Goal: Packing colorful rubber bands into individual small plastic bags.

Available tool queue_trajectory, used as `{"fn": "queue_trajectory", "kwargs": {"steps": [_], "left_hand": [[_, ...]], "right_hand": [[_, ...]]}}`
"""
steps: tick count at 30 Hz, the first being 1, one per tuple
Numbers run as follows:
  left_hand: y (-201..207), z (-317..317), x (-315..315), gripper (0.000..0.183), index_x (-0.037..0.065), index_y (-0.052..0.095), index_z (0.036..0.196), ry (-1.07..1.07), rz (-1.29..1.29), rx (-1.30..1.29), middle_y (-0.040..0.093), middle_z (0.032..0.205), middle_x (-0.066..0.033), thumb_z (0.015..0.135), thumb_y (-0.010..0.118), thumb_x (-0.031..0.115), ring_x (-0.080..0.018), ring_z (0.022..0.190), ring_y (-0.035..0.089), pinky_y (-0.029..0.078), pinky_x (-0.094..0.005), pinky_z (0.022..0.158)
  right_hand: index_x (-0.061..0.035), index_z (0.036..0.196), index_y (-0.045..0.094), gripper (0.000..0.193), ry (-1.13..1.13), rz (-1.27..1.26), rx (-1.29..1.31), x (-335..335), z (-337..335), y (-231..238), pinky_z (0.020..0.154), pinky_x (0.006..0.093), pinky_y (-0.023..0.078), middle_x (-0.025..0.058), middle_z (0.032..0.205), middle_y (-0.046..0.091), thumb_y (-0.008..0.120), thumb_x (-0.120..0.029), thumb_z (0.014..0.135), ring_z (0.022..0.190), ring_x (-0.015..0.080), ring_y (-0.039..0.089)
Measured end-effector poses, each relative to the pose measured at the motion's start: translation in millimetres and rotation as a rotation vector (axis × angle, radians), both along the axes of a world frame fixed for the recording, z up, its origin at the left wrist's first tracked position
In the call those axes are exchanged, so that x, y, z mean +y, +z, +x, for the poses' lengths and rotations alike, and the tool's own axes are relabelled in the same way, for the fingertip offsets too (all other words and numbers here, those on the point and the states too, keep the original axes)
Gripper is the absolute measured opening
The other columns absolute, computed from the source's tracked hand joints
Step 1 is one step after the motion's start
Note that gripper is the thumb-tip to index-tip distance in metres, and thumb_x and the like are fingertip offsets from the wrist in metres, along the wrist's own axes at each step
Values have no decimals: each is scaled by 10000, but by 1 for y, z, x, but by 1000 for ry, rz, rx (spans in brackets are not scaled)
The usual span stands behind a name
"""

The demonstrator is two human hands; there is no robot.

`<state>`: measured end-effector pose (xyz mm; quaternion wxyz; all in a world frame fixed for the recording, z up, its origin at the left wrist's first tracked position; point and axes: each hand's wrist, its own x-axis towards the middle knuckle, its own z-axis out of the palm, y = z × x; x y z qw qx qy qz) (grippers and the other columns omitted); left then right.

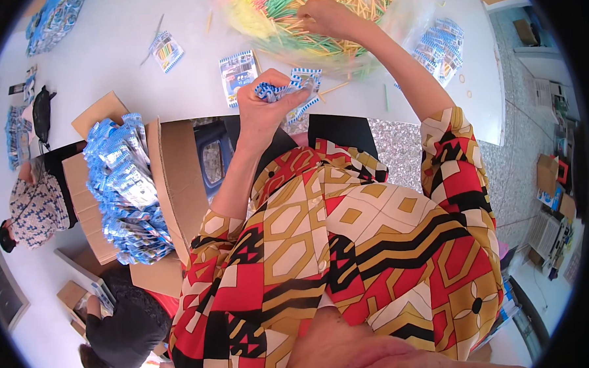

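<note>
My left hand [258, 110] is closed around a small blue-and-white plastic packet [308, 82], raised over the near table edge. Part of the packet bunches up inside the fist. Farther out, my right hand [327, 18] reaches into a big heap of thin coloured sticks [275, 6], pink, green, yellow and orange. Its fingers are curled together on sticks, with the tips partly hidden. The heap lies in clear plastic. Just beyond my left hand, a flat blue-and-white packet [237, 71] rests on the white table.
An open cardboard box [171, 183] full of blue packets [127, 185] stands at my left. More packets lie on the table: one small packet [167, 51], a pile [441, 49] at right, another [54, 23] far left. Two people [42, 201] work at the left.
</note>
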<state>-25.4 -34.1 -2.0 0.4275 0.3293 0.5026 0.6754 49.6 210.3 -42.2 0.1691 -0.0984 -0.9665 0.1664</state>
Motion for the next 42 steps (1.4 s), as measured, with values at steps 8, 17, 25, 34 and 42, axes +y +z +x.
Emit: {"fn": "queue_trajectory", "kwargs": {"steps": [8,17,25,34,42], "left_hand": [[-2,-7,-1,155,6,577,720,16,25,-38,570,726,-9,682,696,-84,-59,665,538,431,-199,612],[0,-7,0,159,9,593,753,19,59,-97,597,776,-28,682,694,-91,-75,697,562,456,-207,631],[2,-8,2,158,4,599,768,3,59,-92,606,793,-35,686,698,-87,-86,721,573,469,-211,640],[3,-9,9,158,13,600,751,-1,90,-7,598,761,-11,678,710,-75,-71,694,566,457,-200,621],[9,3,27,119,19,610,764,4,65,6,621,749,-2,714,702,-37,-45,679,567,447,-179,595]], "right_hand": [[11,782,539,156,22,-48,-408,5,-24,12,649,415,439,180,755,582,621,-106,717,756,347,572],[8,878,513,182,-88,50,-360,0,-30,-9,682,430,452,188,792,588,545,-5,699,786,358,580],[0,699,545,116,-219,98,-246,11,-13,-14,595,315,440,109,669,569,592,-89,756,668,200,570],[-7,665,534,184,-307,-390,107,15,39,1,550,291,438,79,606,539,624,-130,769,608,139,553],[-26,656,580,189,-488,-698,173,-14,56,68,506,242,433,37,603,570,643,-150,784,560,84,534]]}}
